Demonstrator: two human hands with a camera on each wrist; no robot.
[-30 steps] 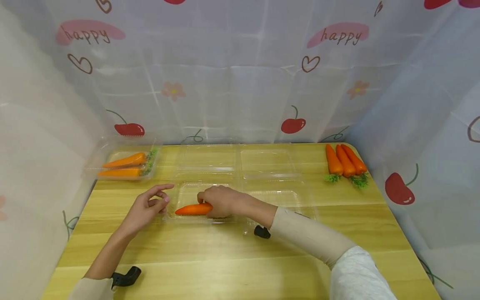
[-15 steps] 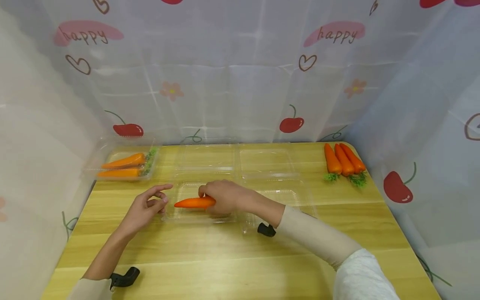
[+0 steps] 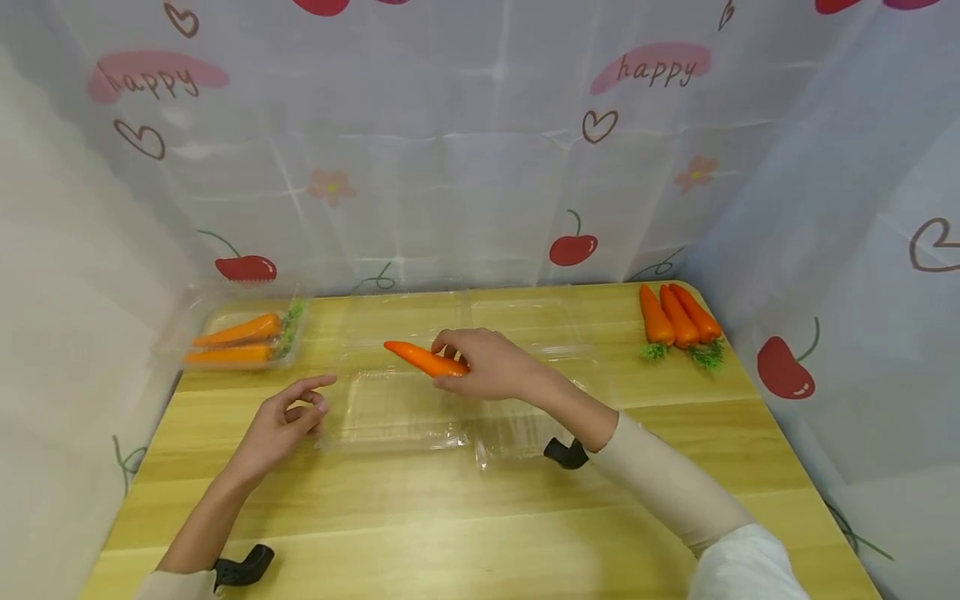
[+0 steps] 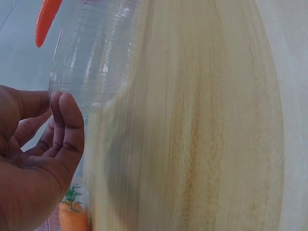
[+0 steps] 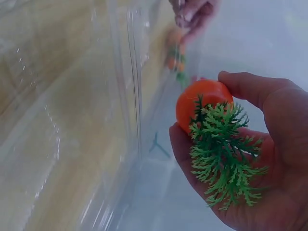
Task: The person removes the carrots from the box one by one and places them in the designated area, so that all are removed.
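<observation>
An orange carrot (image 3: 424, 358) with green leaves (image 5: 224, 149) is gripped near its thick end by my right hand (image 3: 491, 364), over the hinge of a clear plastic container (image 3: 405, 408). Its pointed end faces left in the head view. The right wrist view shows thumb and fingers around the carrot top, leaves lying across the palm. My left hand (image 3: 281, 425) is at that container's left edge, pinching the rim between thumb and fingertips, index finger extended. In the left wrist view its fingertips (image 4: 70, 110) meet the rim.
A second clear container (image 3: 517, 437) with raised lid adjoins on the right. At back left, another open container (image 3: 168, 354) holds two carrots (image 3: 236, 354). Several loose carrots (image 3: 678, 317) lie at back right of the wooden table (image 3: 420, 525). A printed curtain (image 3: 450, 167) encloses the table.
My right hand has lifted the carrot out of the container's tray, up and away toward the hinge, tilting it. The left hand stays in place at the rim. The head view has shifted slightly.
</observation>
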